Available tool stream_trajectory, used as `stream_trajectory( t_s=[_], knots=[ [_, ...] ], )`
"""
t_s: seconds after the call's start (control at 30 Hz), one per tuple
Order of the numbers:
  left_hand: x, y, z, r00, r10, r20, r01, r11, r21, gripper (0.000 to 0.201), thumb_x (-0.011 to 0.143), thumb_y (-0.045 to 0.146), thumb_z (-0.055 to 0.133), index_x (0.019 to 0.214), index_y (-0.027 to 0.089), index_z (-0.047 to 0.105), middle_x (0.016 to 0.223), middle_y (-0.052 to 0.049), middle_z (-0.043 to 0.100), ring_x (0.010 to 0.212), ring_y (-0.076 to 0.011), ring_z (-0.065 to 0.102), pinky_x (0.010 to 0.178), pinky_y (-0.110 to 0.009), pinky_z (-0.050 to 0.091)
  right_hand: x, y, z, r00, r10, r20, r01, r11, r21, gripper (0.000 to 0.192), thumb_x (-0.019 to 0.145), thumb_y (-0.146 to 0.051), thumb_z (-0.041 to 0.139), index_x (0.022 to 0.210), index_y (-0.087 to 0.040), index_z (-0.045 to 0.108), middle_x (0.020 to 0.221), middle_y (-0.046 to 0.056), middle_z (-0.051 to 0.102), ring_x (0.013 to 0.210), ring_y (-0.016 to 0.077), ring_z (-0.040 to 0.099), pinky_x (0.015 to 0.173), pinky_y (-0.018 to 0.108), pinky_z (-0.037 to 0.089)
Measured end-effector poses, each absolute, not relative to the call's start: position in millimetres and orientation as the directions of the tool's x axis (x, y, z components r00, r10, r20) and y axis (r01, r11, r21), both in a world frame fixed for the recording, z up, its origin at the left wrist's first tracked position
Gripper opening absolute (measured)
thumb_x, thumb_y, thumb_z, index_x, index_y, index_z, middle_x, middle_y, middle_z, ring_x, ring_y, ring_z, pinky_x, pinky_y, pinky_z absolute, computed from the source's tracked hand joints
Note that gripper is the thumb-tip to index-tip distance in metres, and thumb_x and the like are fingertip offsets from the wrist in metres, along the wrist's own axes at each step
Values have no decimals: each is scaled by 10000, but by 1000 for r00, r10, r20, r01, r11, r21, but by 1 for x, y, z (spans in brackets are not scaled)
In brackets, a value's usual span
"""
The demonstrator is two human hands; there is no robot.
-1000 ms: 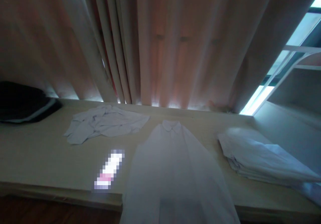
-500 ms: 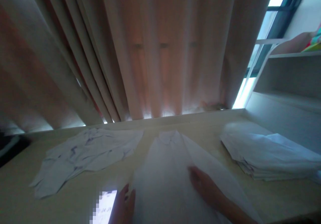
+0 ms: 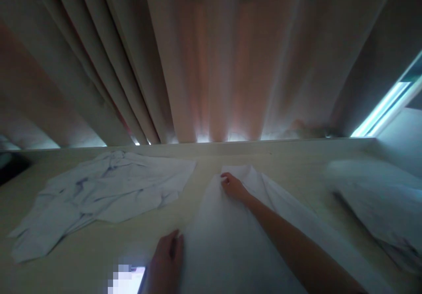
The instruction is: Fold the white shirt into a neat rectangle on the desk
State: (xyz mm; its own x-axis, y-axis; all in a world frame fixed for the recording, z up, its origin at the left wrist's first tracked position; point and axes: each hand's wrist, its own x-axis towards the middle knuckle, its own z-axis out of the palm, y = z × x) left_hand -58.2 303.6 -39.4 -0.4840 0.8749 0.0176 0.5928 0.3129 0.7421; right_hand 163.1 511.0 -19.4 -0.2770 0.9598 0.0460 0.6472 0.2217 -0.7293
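Crumpled shirt [image 3: 99,193] far left on the table [image 3: 296,153], then your left hand [image 3: 166,259] flat, pressing the white shirt [image 3: 214,241] edge (phone [image 3: 127,281] beside it); your right hand [image 3: 232,186] pinches near its collar; folded stack [image 3: 379,197] at right

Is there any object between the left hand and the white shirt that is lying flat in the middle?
Nothing visible. The left hand lies at the left edge of the shirt, apparently touching it, and the right hand already rests on the cloth near the collar. The phone lies to the left of the left hand, away from the shirt.
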Motion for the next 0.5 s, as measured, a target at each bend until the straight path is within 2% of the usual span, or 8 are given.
stream_trajectory(
  t_s=[0.1, 0.2, 0.33, 0.5],
  knots=[
    [-60, 302, -39, -487, 873, -19, 586, 343, 734, 415, 808, 466, 429, 1034, 180, 626, 1034, -91, 666, 940, -231, 624, 833, -336, 491, 151, 523, -26, -281, 958, 60, 655, 237, -718, 283, 854, -195, 443, 1132, -184, 499, 809, 23, 617, 676, 109, 536, 670, 239, 389],
    [-62, 303, -38, -490, 869, -65, 567, 374, 734, 455, 797, 484, 445, 1084, 174, 614, 945, -85, 690, 865, -233, 643, 772, -348, 507, 142, 528, -29, -293, 953, 76, 669, 262, -696, 288, 839, -217, 480, 1121, -173, 522, 830, 43, 622, 759, 139, 547, 730, 267, 389],
    [-63, 304, -35, -475, 876, -82, 559, 372, 741, 435, 803, 478, 439, 1047, 172, 627, 955, -79, 690, 875, -229, 638, 782, -346, 495, 136, 536, -34, -305, 949, 77, 687, 275, -673, 286, 818, -188, 499, 1098, -166, 549, 828, 47, 624, 751, 139, 544, 732, 271, 393],
    [-65, 303, -34, -482, 871, -99, 552, 390, 737, 404, 819, 478, 410, 968, 171, 626, 880, -69, 695, 812, -209, 641, 706, -305, 494, 134, 546, -33, -347, 936, 64, 690, 301, -659, 317, 796, -145, 508, 1103, -181, 581, 888, 34, 646, 763, 118, 547, 748, 249, 405]
  ],
)
